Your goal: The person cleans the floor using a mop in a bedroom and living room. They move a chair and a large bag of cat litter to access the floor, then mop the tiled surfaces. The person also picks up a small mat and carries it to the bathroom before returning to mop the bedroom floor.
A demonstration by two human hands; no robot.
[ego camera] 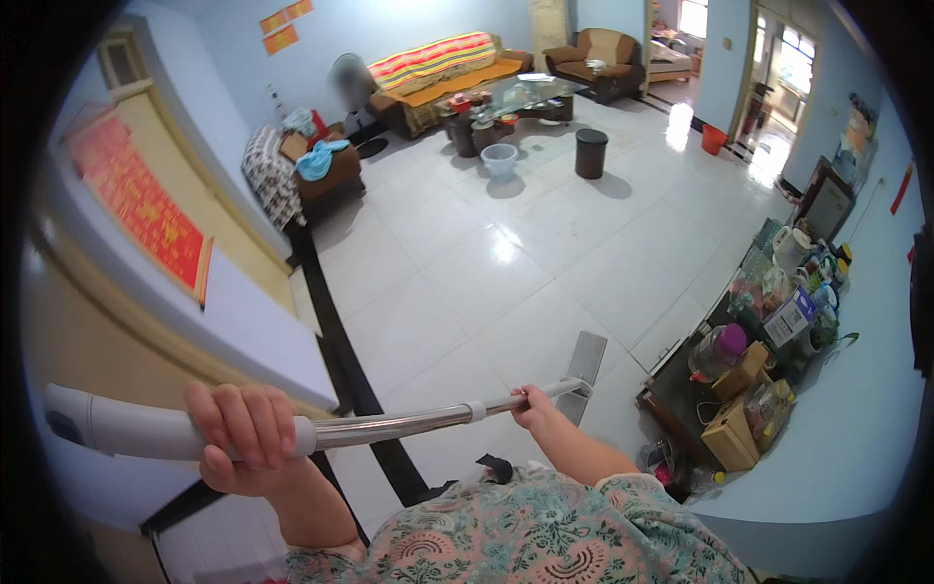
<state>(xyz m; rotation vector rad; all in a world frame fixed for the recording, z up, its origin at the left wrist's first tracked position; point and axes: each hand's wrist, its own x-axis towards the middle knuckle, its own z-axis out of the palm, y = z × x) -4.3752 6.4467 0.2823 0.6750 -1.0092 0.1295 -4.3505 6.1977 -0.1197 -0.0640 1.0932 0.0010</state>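
A flat mop with a grey plastic grip and a shiny metal pole [394, 427] runs across the lower part of the head view. My left hand [244, 434] is wrapped around the thick grey grip at the pole's upper end. Farther down the pole, my right hand [531, 406] holds the thinner metal section near the head. The long grey mop head [587, 372] lies on the white tiled floor [452, 292], to the left of a dark cabinet.
Several jars, boxes and bottles crowd the dark cabinet [675, 387] at right. A brown bin [591, 155], a clear basin [500, 160] and a glass coffee table [529, 95] stand farther off. A red bucket [713, 139] is near the doorway. A cloth-covered armchair [328, 182] stands left.
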